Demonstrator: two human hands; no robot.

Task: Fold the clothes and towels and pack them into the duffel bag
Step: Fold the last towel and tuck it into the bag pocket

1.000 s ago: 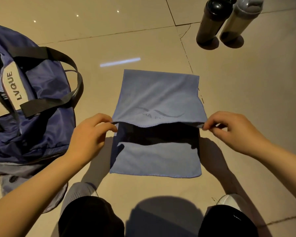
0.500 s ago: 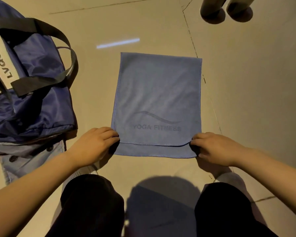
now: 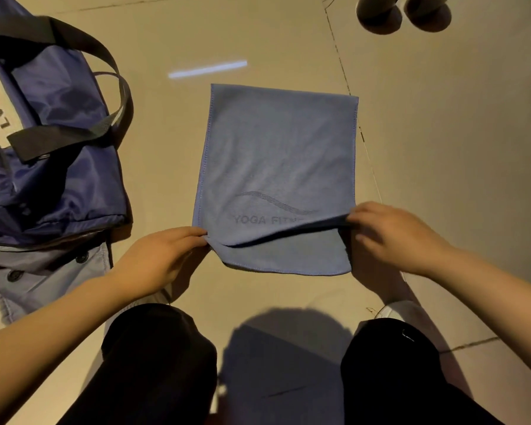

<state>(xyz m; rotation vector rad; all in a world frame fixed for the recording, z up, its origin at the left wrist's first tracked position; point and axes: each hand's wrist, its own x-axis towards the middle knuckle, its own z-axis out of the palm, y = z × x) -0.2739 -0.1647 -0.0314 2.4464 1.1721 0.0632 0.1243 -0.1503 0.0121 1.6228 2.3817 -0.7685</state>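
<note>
A blue towel (image 3: 276,154) printed with "YOGA FITNESS" lies folded in half on the tiled floor in front of my knees. My left hand (image 3: 163,259) pinches the near left corner of its top layer. My right hand (image 3: 393,237) pinches the near right corner and holds it a little above the lower layer, so the near edge gapes. The navy duffel bag (image 3: 52,167) with black handles and an "LVQUE" label sits on the floor to the left of the towel.
A light blue garment with dark buttons (image 3: 43,277) pokes out from under the bag at the left. The bases of two dark bottles (image 3: 379,13) stand on the floor at the far right. My knees in black trousers fill the bottom edge.
The top half of the towel came toward me and was laid over the lower half. Since then the right corner has risen slightly off the lower layer.
</note>
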